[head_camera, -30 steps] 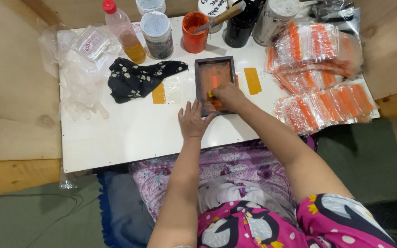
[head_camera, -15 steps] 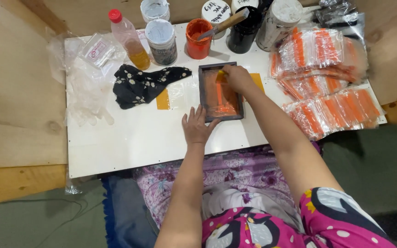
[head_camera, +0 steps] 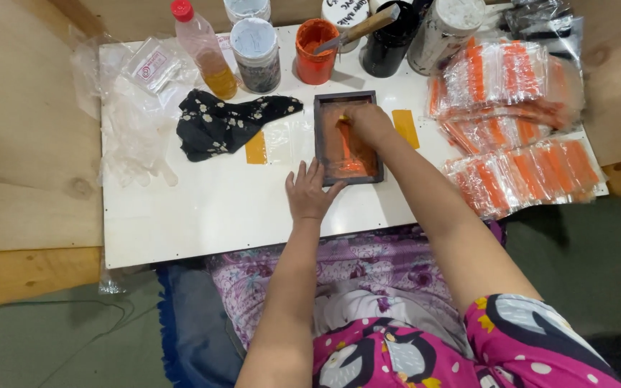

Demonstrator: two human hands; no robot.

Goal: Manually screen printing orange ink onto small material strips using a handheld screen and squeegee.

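— 2 hands on 1 job here. What is each doing?

— Right hand [head_camera: 368, 123] lies over the far end of the small dark frame [head_camera: 347, 138], its grip closed narrow on something pressed to the orange-smeared screen; probably a small scraper, though the fingers hide most of it. Left hand [head_camera: 307, 192] rests flat and empty, fingers spread, touching the frame's near-left corner.

— Which way does the frame run from the right grip?

— Its long axis runs from under that grip straight back toward the person, ending just beside the left hand. An orange streak [head_camera: 346, 147] lies along the same line, on the near side of the grip.

— Which hand is nearer the ink?

— The right; the left only touches the border.

— And around them?

— Beyond the right grip stands an orange paint tub [head_camera: 315, 52] with a wooden-handled tool [head_camera: 359, 29] resting in it. To that grip's right, 1 orange tape strip [head_camera: 405, 128] on the white table [head_camera: 203, 215], then heaps of clear packets with orange print [head_camera: 512, 122]. To the left of the frame, another tape strip [head_camera: 256, 148] and a black flowered cloth [head_camera: 224, 123].
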